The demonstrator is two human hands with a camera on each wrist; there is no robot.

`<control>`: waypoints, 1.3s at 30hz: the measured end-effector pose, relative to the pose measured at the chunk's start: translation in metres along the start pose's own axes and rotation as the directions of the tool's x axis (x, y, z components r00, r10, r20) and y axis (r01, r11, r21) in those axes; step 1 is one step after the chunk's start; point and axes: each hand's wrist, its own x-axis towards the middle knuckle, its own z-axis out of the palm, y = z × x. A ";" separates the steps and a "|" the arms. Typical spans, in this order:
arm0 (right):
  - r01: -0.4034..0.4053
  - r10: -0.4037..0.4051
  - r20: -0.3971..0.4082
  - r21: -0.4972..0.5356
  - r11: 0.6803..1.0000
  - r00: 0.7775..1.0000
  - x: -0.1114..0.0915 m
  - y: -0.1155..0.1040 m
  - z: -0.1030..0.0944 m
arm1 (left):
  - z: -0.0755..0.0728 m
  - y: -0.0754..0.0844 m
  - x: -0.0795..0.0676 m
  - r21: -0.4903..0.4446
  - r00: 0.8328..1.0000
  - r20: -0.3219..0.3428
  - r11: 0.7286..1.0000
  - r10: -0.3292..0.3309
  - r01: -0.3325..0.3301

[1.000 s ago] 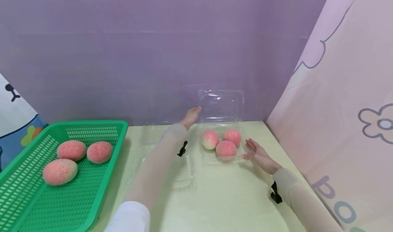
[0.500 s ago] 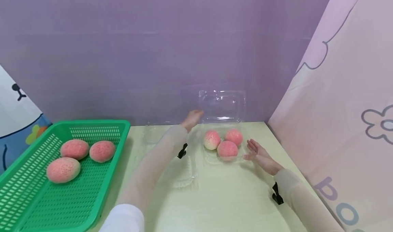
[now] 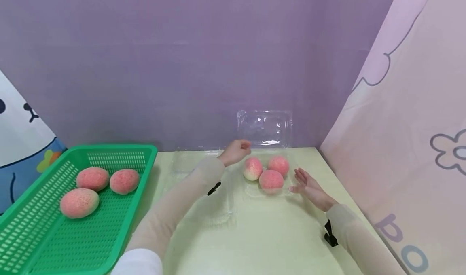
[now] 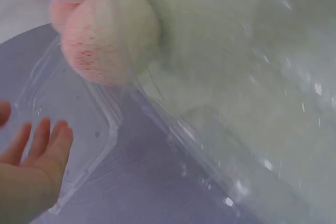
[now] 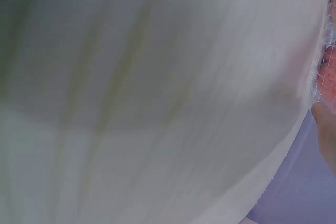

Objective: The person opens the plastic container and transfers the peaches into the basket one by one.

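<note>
Three pink peaches, among them a pale-sided peach (image 3: 253, 169), sit in the base of a clear plastic clamshell box. Its lid (image 3: 265, 128) stands raised against the purple backdrop. My left hand (image 3: 236, 151) is above the box's rear left corner, near the hinge side, fingers loosely bent and holding nothing. In the left wrist view that hand (image 4: 37, 166) shows in front of the clear lid; whether it touches cannot be told. My right hand (image 3: 309, 190) lies beside the box's right side, fingers extended, thumb close to the rim. The right wrist view shows only its thumb edge.
A second clear clamshell box (image 3: 214, 210) lies opened on the table left of the filled one, partly under my left forearm. A green basket (image 3: 153, 161) with three peaches stands at the left. Patterned cloth (image 3: 400, 145) borders the right side.
My left hand has come forward and slightly right from the lid's left edge, and its fingers are more bent. My right hand keeps its place by the box. The head view has shifted slightly.
</note>
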 end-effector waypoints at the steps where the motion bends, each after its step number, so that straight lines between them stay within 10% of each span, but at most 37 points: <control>1: -0.001 0.001 -0.001 0.000 1.000 1.000 -0.001 0.001 0.000 | 0.002 0.000 -0.001 0.055 0.999 0.035 0.998 0.013 -0.015; 10: -0.016 0.016 -0.004 -0.008 1.000 1.000 -0.005 0.002 0.001 | 0.026 -0.009 0.009 0.412 0.975 0.192 0.892 0.114 -0.185; 23: 0.022 -0.022 0.017 -0.002 1.000 1.000 -0.006 0.002 0.002 | 0.044 -0.023 0.021 0.468 0.975 0.207 0.867 0.081 -0.171; 32: 0.017 -0.017 0.013 0.004 1.000 1.000 -0.004 0.004 0.000 | 0.049 -0.023 0.021 0.616 0.965 0.248 0.755 0.083 -0.223; 39: -0.003 0.003 0.000 0.002 1.000 1.000 0.001 0.002 0.000 | 0.047 -0.025 0.026 0.624 0.966 0.243 0.748 0.090 -0.227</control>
